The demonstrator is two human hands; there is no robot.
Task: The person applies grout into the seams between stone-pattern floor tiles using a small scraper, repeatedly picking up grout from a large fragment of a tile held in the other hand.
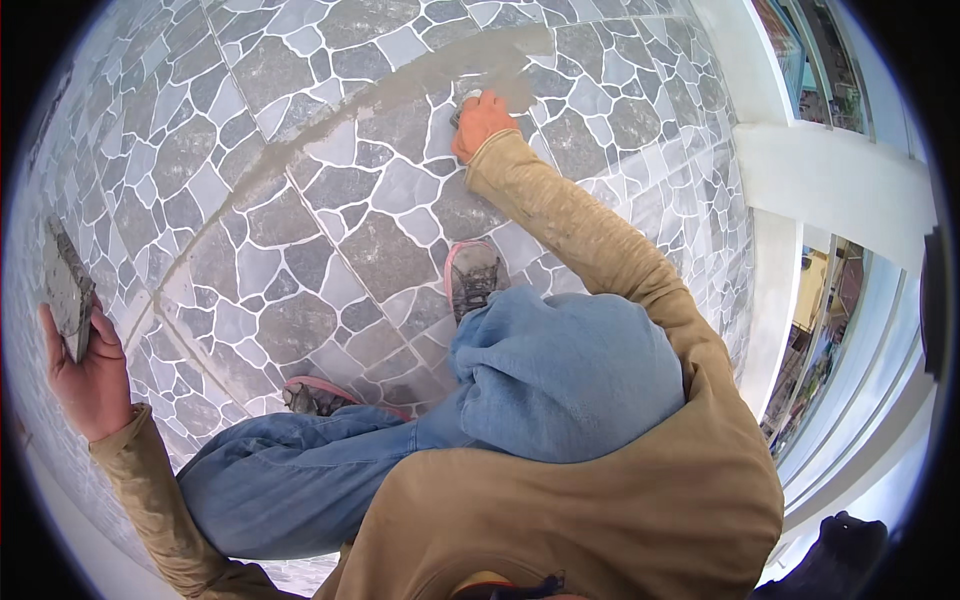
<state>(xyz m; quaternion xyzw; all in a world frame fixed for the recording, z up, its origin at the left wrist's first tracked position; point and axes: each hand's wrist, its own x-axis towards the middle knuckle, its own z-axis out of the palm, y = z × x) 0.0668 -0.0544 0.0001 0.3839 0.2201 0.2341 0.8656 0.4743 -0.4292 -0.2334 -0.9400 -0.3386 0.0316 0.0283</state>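
My left hand [90, 365] is out at the far left, raised off the floor. Its fingers and thumb grip a flat grey slab [68, 290] with a rough, mortar-smeared face, held on edge. Ahead of me, my right hand [483, 124] is closed and low over the stone-patterned tiles [390, 255]. A small grey edge [458, 112] shows beside its fingers; most of that thing is hidden under the hand, so its kind is unclear. Just beyond the hand, a wet-looking grey smear [440, 70] of grout or mortar spreads over the tiles and curves down to the left along a joint.
My two shoes [472, 275] stand on the tiles, with my bent knees in blue jeans [570, 375] between me and the floor. Along the right side runs a white wall ledge [840, 180] with window openings. Straight tile joints cross the floor.
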